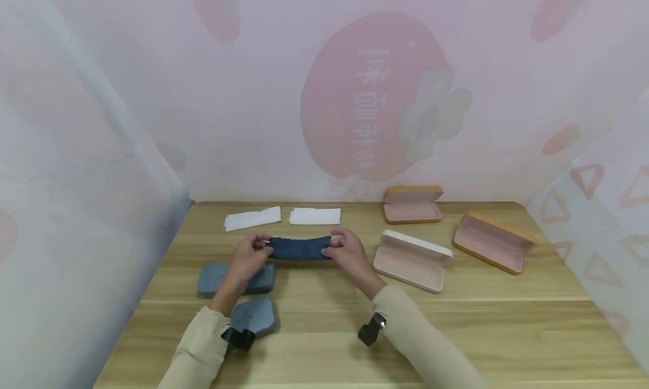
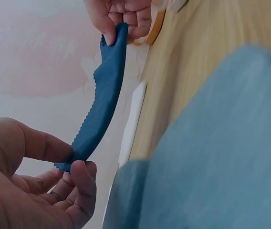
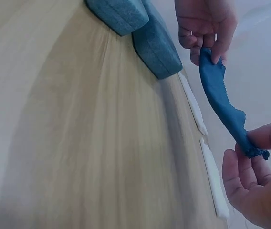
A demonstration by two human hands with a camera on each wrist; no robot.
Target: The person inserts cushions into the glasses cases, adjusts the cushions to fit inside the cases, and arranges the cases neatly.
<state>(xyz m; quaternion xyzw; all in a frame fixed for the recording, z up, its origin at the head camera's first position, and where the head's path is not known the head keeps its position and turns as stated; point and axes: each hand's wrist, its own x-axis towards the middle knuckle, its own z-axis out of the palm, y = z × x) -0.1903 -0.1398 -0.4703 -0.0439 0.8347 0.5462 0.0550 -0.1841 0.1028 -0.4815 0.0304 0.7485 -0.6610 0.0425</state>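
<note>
A dark blue cleaning cloth (image 1: 299,249), folded into a long strip with zigzag-cut edges, is stretched between both hands above the table. My left hand (image 1: 248,258) pinches its left end between thumb and fingers. At the other end, my right hand (image 1: 351,255) pinches it the same way. In the left wrist view the cloth (image 2: 99,95) bends slightly along its length, its layers parting at the jagged edge. Beneath the left hand and forearm lie two closed blue-grey glasses cases, one farther back (image 1: 261,279) and one nearer (image 1: 255,316), both partly covered by the arm.
Two folded white cloths, a left one (image 1: 252,218) and a right one (image 1: 315,216), lie along the back of the wooden table (image 1: 324,344). An open cream glasses case (image 1: 410,262) stands right of the right hand. Two open orange cases (image 1: 413,204) (image 1: 492,244) sit farther back and right.
</note>
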